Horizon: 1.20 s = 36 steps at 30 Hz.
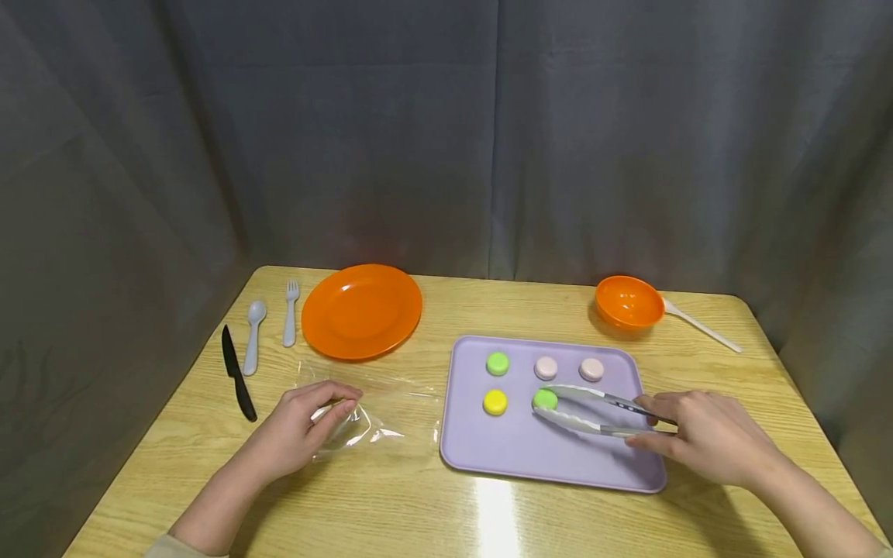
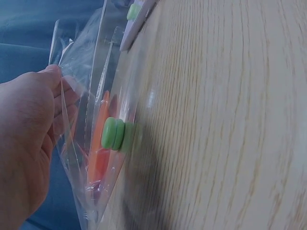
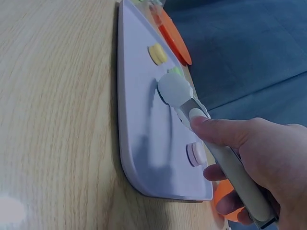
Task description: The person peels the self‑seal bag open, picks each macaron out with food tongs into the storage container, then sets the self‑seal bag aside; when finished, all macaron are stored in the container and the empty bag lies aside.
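the right hand (image 1: 705, 435) grasps smooth grey tongs (image 1: 593, 411), their rounded tips closing around a green macaron (image 1: 545, 399) that sits on the matte lilac tray (image 1: 551, 465). the left hand (image 1: 303, 422) pinches a crinkled clear plastic bag (image 1: 377, 415) lying on the wood-grain table (image 1: 391, 504), beside a glossy orange plate (image 1: 361, 310).

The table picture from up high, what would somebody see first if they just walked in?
Probably the lilac tray on the right half of the wooden table, holding five small round macarons. The right hand grips grey tongs whose tips close around the green macaron in the front row. Next come the bright orange plate at the back left and the left hand pinching a clear plastic bag.
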Each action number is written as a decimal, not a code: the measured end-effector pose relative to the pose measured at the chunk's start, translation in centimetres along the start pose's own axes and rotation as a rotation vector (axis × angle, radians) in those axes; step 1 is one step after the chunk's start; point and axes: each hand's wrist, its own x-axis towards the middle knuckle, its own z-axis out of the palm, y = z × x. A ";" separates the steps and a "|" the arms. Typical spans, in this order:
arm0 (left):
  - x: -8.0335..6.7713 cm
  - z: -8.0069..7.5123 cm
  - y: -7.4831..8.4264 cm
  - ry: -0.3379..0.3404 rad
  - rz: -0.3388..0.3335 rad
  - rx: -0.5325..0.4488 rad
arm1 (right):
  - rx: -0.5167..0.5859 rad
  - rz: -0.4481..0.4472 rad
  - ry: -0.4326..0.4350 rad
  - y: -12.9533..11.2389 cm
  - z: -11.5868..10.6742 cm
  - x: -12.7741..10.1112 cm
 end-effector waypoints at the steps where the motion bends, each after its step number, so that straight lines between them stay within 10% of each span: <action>1: 0.0 0.0 0.0 0.000 0.000 0.001 | 0.002 0.000 0.001 0.0 0.1 0.0; 13: 0.0 -0.2 0.1 -0.011 -0.028 0.010 | 0.042 0.019 0.010 -0.6 -0.2 0.1; 36: 0.4 -0.2 0.4 0.000 -0.025 0.008 | 0.191 -0.213 0.025 -11.9 3.3 6.9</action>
